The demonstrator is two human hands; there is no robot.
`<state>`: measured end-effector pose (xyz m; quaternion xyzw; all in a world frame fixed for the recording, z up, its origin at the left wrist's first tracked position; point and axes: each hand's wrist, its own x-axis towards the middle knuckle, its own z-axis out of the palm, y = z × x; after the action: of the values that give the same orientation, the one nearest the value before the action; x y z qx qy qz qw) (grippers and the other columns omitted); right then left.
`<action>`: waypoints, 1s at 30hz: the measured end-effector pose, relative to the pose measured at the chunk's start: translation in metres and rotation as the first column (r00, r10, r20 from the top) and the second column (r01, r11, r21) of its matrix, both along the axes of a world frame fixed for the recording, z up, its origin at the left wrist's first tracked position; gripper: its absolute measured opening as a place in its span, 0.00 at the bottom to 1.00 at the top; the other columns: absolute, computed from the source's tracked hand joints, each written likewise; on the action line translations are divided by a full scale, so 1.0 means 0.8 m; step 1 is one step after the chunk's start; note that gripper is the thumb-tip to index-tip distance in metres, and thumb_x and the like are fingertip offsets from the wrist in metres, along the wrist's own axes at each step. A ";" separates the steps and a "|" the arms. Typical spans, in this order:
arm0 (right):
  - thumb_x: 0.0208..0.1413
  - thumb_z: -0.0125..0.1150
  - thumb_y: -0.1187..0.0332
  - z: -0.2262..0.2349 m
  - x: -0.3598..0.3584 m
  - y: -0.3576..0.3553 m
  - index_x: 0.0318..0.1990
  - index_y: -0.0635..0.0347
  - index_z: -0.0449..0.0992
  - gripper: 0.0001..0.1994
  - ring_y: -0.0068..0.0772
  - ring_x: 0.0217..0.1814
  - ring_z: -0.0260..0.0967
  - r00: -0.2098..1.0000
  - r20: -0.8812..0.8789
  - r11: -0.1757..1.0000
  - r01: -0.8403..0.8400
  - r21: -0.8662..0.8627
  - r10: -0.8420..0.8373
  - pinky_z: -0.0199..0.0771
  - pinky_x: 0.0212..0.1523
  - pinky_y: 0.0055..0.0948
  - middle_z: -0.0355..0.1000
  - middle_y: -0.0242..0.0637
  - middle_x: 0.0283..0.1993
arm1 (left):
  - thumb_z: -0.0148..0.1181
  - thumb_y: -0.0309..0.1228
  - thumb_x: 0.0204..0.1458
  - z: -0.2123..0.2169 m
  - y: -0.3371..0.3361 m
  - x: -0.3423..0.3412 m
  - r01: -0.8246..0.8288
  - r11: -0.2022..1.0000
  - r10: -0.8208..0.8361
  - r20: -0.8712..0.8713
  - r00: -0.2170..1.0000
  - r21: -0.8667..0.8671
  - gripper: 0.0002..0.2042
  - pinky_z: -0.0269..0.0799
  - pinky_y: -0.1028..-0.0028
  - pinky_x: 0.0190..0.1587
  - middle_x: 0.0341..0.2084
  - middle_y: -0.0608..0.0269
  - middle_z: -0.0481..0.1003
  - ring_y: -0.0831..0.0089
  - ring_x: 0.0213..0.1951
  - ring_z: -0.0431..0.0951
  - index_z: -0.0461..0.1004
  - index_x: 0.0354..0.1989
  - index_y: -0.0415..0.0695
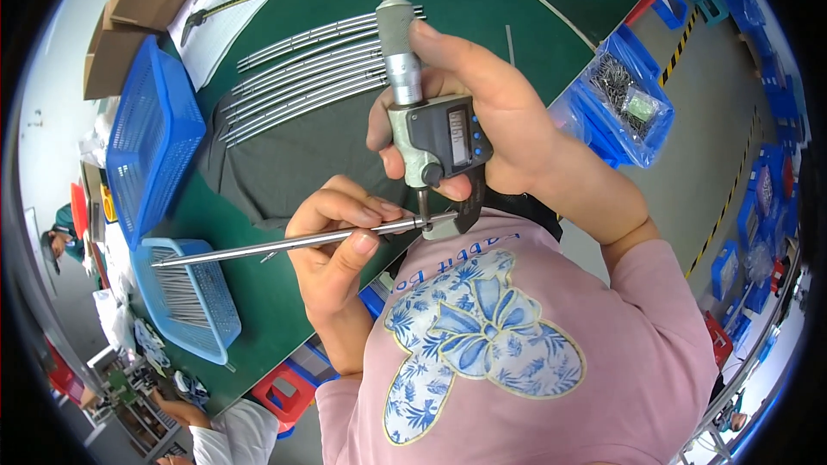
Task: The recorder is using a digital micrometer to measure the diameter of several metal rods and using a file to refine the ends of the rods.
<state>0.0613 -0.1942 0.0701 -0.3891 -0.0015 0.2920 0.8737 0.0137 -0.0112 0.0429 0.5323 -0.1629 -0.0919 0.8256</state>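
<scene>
My right hand (495, 90) grips a digital micrometer (419, 133), its thumb high on the grey barrel and its fingers around the frame. The micrometer stands with its thimble up and its jaw low, near my pink shirt. Between thumb and fingers of my left hand (332, 241) is a long, thin metal rod (228, 253). One end of this rod sits in the micrometer's jaw, between spindle and anvil; the other reaches left over a light blue basket (226, 306). Whether the jaw touches the rod, I cannot tell.
Several similar rods (306, 79) lie side by side on a dark cloth (267, 168) on the green table. More rods fill the light blue basket. Beyond are a blue basket (159, 129), calipers on paper and cardboard. Rightward, a blue bin (650, 142) holds small metal parts. A person's white sleeve (245, 430) shows lower left.
</scene>
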 end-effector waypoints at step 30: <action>0.52 0.35 0.43 -0.002 -0.002 0.000 0.28 0.72 0.72 0.33 0.25 0.09 0.60 0.999 -0.032 0.999 0.013 0.041 -0.012 0.60 0.06 0.17 0.68 0.47 0.20 | 0.58 0.27 0.43 0.004 -0.001 -0.001 -0.009 1.000 0.009 -0.028 1.000 -0.003 0.09 0.72 0.67 0.37 0.24 0.53 0.67 0.65 0.31 0.73 0.67 0.27 0.34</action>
<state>0.0600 -0.1938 0.0684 -0.3664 0.0087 0.2924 0.8833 0.0129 -0.0117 0.0459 0.5304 -0.1493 -0.0954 0.8291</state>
